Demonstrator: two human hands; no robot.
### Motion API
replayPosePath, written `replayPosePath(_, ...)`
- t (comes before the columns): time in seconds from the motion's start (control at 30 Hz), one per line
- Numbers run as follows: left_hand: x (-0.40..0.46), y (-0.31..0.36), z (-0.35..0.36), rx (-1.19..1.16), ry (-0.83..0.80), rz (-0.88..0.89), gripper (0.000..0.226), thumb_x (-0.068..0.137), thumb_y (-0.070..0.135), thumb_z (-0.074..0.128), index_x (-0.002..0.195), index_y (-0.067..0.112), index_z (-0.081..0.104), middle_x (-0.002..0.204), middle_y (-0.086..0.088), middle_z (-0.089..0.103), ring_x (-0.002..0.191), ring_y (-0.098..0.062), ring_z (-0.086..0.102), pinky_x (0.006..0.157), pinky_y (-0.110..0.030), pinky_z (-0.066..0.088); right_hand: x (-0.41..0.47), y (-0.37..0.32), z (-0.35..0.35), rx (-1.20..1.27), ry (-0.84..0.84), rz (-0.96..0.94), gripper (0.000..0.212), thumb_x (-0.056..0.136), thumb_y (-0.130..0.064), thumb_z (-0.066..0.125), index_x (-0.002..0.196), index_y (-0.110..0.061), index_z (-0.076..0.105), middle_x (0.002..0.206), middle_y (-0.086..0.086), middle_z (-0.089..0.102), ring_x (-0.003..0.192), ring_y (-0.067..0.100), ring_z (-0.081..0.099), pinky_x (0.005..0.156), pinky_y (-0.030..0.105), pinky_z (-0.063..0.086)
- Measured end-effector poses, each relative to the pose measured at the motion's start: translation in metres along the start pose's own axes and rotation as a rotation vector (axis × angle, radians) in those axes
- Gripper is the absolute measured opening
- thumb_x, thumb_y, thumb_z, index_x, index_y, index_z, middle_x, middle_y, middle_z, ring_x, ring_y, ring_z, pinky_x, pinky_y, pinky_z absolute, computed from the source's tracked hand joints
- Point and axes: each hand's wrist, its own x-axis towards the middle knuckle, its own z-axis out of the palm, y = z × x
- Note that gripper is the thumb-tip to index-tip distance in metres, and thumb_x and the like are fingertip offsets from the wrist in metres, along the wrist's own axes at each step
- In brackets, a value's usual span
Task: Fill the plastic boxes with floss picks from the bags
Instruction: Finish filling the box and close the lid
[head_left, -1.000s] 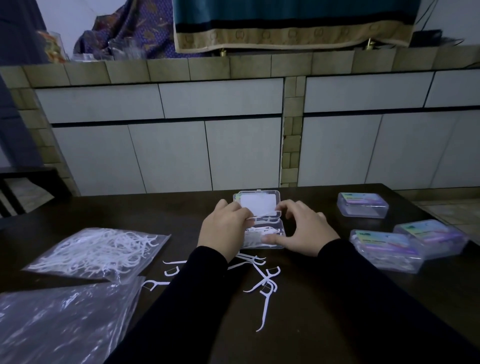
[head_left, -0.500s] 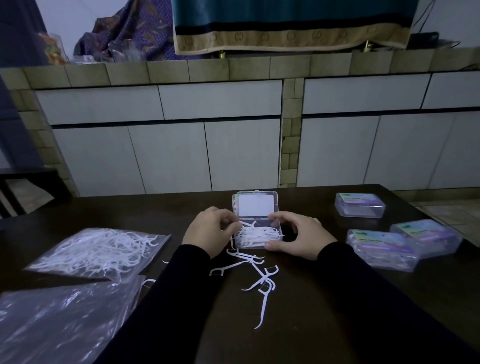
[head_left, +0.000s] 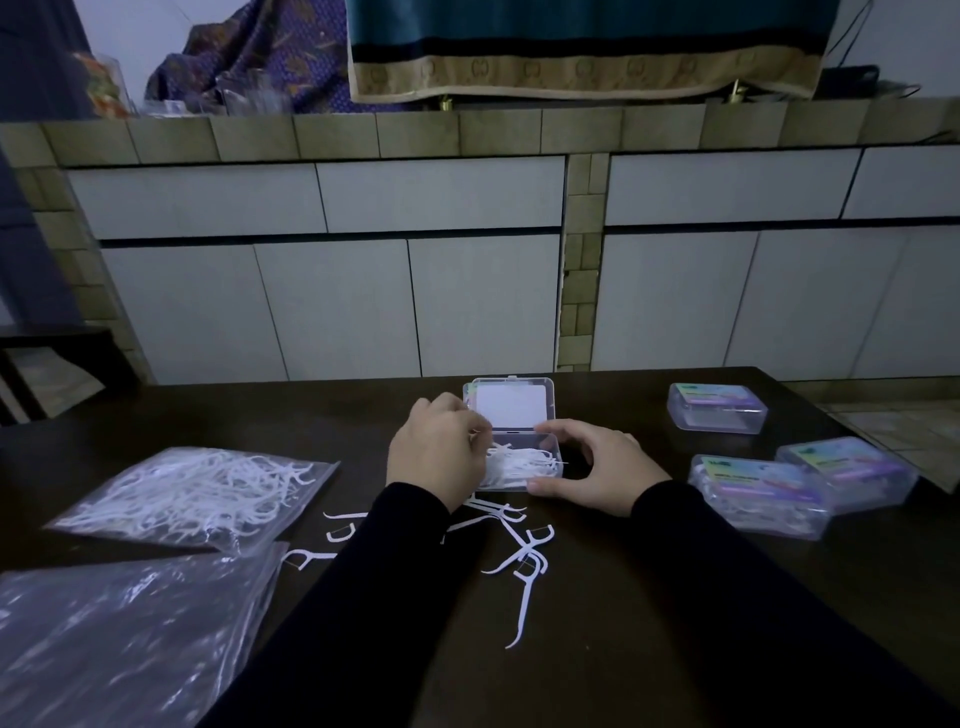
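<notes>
A clear plastic box (head_left: 549, 448) sits open at the table's middle, its lid (head_left: 511, 405) laid back, with white floss picks (head_left: 522, 462) heaped in it. My left hand (head_left: 439, 451) is at the box's left edge with fingers curled, pinching picks over the heap. My right hand (head_left: 597, 470) holds the box's right side between thumb and fingers. Loose floss picks (head_left: 524, 564) lie scattered on the table in front of the box. A clear bag of floss picks (head_left: 197, 496) lies to the left.
A crumpled clear bag (head_left: 119, 634) lies at the near left. Three shut boxes with coloured labels, one (head_left: 717, 407) further back and two (head_left: 761, 496) (head_left: 852, 473) nearer, stand at the right. The dark table (head_left: 675, 597) ends at a tiled counter wall behind.
The lid, half shut a second ago, now lies fully back. My left hand drew down to the loose picks and has come back to the box's left edge with picks.
</notes>
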Motion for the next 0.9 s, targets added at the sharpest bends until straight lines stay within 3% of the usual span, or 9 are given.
replayPosePath(0.07, -0.002, 0.007, 0.000, -0.068, 0.004, 0.083, 0.022, 0.093, 0.029, 0.055, 0.111, 0.028, 0.068, 0.113, 0.012, 0.061, 0.095, -0.007, 0.044, 0.077, -0.021, 0.042, -0.001, 0.000, 0.000, 0.010, 0.006, -0.003, 0.073, 0.072, -0.063, 0.071, 0.136, -0.046, 0.040, 0.135, -0.016, 0.051, 0.129, 0.020, 0.038, 0.110, 0.042, 0.033)
replayPosePath(0.17, -0.005, 0.018, 0.001, -0.175, -0.159, 0.237, 0.025, 0.092, 0.028, 0.052, 0.111, 0.034, 0.068, 0.108, 0.014, 0.065, 0.093, -0.006, 0.046, 0.081, -0.024, 0.044, -0.002, 0.003, -0.001, 0.028, 0.016, -0.036, 0.071, 0.074, -0.060, 0.071, 0.136, -0.045, 0.041, 0.138, -0.013, 0.050, 0.130, 0.019, 0.039, 0.111, 0.042, 0.031)
replayPosePath(0.27, -0.005, 0.014, 0.007, -0.107, -0.281, 0.231, 0.025, 0.090, 0.034, 0.050, 0.106, 0.039, 0.069, 0.108, 0.011, 0.066, 0.098, -0.008, 0.047, 0.086, -0.031, 0.047, -0.001, 0.005, 0.000, 0.050, 0.010, -0.063, 0.070, 0.074, -0.060, 0.070, 0.136, -0.044, 0.042, 0.136, -0.012, 0.053, 0.128, 0.015, 0.044, 0.112, 0.045, 0.030)
replayPosePath(0.43, -0.003, 0.005, 0.006, -0.054, -0.179, 0.217, 0.024, 0.092, 0.032, 0.049, 0.104, 0.031, 0.070, 0.107, 0.012, 0.066, 0.089, -0.007, 0.041, 0.075, -0.021, 0.038, 0.000, 0.004, 0.001, 0.035, 0.004, -0.035, 0.076, 0.070, -0.064, 0.072, 0.136, -0.045, 0.041, 0.138, -0.011, 0.052, 0.129, 0.017, 0.042, 0.111, 0.044, 0.033)
replayPosePath(0.53, 0.001, -0.004, 0.006, -0.012, -0.082, 0.099, 0.026, 0.095, 0.032, 0.047, 0.108, 0.029, 0.069, 0.113, 0.011, 0.061, 0.093, -0.011, 0.041, 0.077, -0.022, 0.037, 0.000, 0.003, 0.001, 0.022, -0.007, -0.012, 0.079, 0.068, -0.065, 0.071, 0.138, -0.046, 0.039, 0.140, -0.010, 0.050, 0.129, 0.019, 0.041, 0.109, 0.044, 0.036)
replayPosePath(0.67, 0.001, -0.012, 0.006, -0.013, -0.173, 0.041, 0.031, 0.097, 0.035, 0.041, 0.115, 0.029, 0.067, 0.117, 0.008, 0.058, 0.092, -0.010, 0.037, 0.085, -0.025, 0.039, 0.001, 0.002, 0.001, 0.016, -0.011, -0.003, 0.079, 0.069, -0.065, 0.071, 0.138, -0.046, 0.038, 0.140, -0.010, 0.050, 0.128, 0.018, 0.042, 0.109, 0.044, 0.036)
replayPosePath(0.9, 0.002, -0.015, -0.003, 0.010, -0.117, -0.041, 0.028, 0.096, 0.034, 0.046, 0.113, 0.030, 0.068, 0.114, 0.006, 0.059, 0.102, -0.015, 0.046, 0.083, -0.026, 0.040, -0.001, 0.001, 0.000, 0.007, -0.011, -0.005, 0.078, 0.070, -0.065, 0.071, 0.138, -0.046, 0.038, 0.141, -0.011, 0.049, 0.129, 0.019, 0.041, 0.109, 0.044, 0.035)
